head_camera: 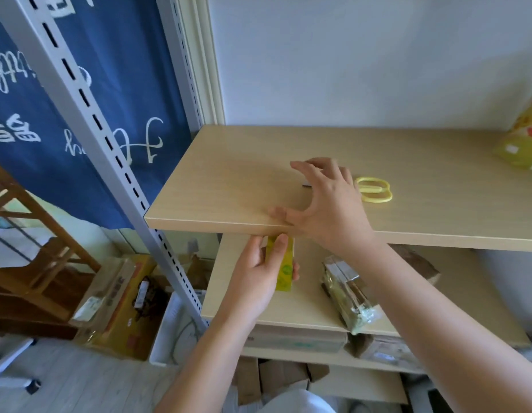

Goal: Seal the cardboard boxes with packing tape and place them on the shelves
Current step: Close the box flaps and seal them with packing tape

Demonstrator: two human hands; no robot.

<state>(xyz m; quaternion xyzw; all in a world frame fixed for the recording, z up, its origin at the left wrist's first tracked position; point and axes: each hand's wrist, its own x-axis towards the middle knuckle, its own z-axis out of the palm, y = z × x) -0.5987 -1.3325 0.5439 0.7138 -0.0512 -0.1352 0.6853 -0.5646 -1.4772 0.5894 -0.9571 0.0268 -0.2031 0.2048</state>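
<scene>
**Small box at shelf edge, scissors within reach**

Yellow box (pixel 281 265) gripped in left hand (pixel 259 272), just under upper shelf (pixel 229 186) lip. Right hand (pixel 324 201) spread, empty, beside yellow scissors (pixel 375 190). Advised: steady box before cutting or taping.

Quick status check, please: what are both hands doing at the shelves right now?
Left hand grips a small yellow box under the upper shelf. Right hand open, fingers spread over the scissors. Nothing blocks the box.
</scene>
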